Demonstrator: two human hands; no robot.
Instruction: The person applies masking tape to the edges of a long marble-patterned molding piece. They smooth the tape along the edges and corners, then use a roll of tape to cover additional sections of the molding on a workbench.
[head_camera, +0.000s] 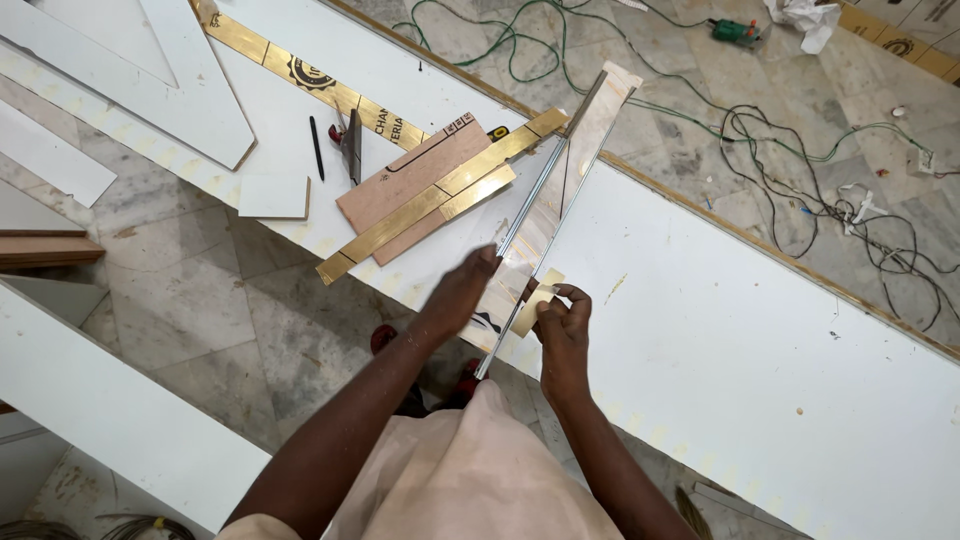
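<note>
Metal strip (548, 195) running up the frame's middle is looking ready to slide, since left hand (455, 298) is only pressing fingers-together while right hand (562, 325) is pinching a tan scrap (533, 305).

A pale marble tile floor (200, 310) lies under long white boards (740, 350). Green and black cables (800, 170) tangle across the floor beyond the large board's far edge. Another white panel (110, 420) runs along the near left, with wooden strips (40, 248) at the left edge.
</note>
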